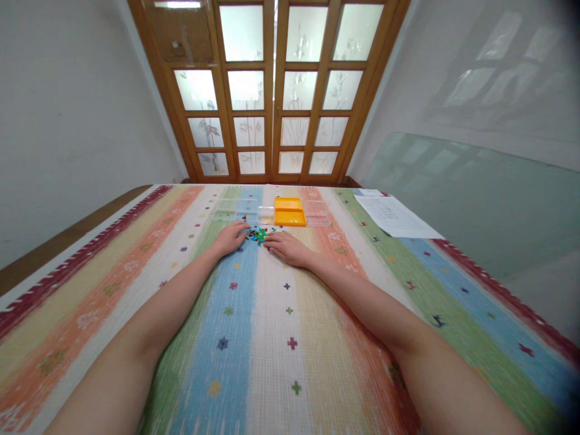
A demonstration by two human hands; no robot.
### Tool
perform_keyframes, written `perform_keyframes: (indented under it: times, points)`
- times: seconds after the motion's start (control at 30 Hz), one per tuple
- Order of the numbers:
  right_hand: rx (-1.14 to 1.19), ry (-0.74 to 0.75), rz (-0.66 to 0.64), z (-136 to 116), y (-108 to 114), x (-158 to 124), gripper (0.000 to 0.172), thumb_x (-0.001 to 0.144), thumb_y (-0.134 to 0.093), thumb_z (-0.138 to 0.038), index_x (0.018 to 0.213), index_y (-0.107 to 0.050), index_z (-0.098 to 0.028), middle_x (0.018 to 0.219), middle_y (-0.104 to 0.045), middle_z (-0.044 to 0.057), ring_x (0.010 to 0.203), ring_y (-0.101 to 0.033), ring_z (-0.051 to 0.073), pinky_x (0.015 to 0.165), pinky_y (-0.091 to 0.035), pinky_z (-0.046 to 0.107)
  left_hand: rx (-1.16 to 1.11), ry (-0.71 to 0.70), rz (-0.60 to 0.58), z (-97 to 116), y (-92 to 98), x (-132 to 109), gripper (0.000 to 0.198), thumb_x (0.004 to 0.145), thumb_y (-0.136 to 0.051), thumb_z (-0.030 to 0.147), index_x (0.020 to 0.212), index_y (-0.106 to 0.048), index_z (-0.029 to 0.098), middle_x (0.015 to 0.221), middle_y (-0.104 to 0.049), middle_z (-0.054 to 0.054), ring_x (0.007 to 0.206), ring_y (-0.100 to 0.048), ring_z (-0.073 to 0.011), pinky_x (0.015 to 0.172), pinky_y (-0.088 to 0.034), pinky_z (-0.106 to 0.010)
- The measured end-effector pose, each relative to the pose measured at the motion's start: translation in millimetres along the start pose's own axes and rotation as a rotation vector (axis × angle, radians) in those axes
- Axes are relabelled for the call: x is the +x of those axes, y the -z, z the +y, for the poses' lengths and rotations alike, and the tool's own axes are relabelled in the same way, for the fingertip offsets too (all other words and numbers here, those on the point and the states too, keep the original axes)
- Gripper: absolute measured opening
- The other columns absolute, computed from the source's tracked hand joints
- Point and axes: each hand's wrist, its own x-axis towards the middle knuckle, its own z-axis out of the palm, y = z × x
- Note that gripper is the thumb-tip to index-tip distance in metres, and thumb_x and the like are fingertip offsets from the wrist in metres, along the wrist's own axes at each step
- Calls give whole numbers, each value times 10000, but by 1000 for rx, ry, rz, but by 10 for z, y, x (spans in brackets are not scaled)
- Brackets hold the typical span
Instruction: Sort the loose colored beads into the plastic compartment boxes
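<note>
A small pile of tiny green, blue and dark red pieces point(259, 235) lies on the striped tablecloth in front of me. My left hand point(230, 238) rests at the pile's left edge, fingers apart and slightly bent. From the right, my right hand point(289, 248) lies low over the cloth with its fingers stretched to the pile's edge. Nothing shows held in either hand, and the undersides of the fingers are hidden. Just behind the pile stands a yellow two-part tray point(290, 217). To its left, a clear plastic box point(233, 202) has a few small pieces in it.
Another clear plastic tray point(319, 208) stands right of the yellow one. Printed paper sheets point(396, 216) lie at the table's far right. The patterned tablecloth point(272, 338) covers the table, with wooden glazed doors point(274, 90) beyond and a glass panel point(475, 223) at the right wall.
</note>
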Motion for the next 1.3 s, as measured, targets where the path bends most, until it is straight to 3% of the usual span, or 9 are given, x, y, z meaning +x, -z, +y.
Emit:
perform_keyframes:
  times: [0.2,0.5,0.97,1.13,1.3]
  points:
    - [-21,-24,-13,16,-52,0,383,1107,-432,-326,1388,-676,-237,1431,-650,102,1356,-562,247,1144,-424,463,5,-12,11,-39,-32,2,343,985,-523,289,1265,-717,248,1351,-686,-54,1258,-636,-232,1131,-484,-387]
    - [-57,-45,66,55,64,-33,398,1089,-452,-279,1437,-637,-219,1462,-626,116,1360,-554,253,1153,-406,459,3,-17,10,-3,5,-10,342,997,-511,297,1269,-709,240,1358,-680,-61,1250,-637,-236,1121,-484,-390]
    - [-130,-725,599,668,301,-280,516,1072,-295,-317,1384,-667,-144,1417,-651,149,1281,-587,293,1134,-420,452,3,-3,-11,29,112,-22,346,973,-510,286,1232,-731,224,1262,-724,-70,1117,-686,-242,1054,-519,-402]
    - [-211,-940,553,821,305,-366,497,1062,-285,-297,1258,-710,-130,1293,-700,173,1171,-619,282,1038,-434,387,1,-5,-23,44,123,-24,345,975,-509,291,1223,-738,220,1246,-731,-70,1071,-696,-239,1028,-528,-392]
    - [-252,-1012,469,819,303,-380,457,1060,-299,-280,1132,-731,-150,1196,-717,165,1084,-625,268,948,-423,353,0,-2,-33,41,126,-28,352,981,-502,297,1230,-740,221,1253,-732,-71,1073,-695,-240,1028,-523,-386]
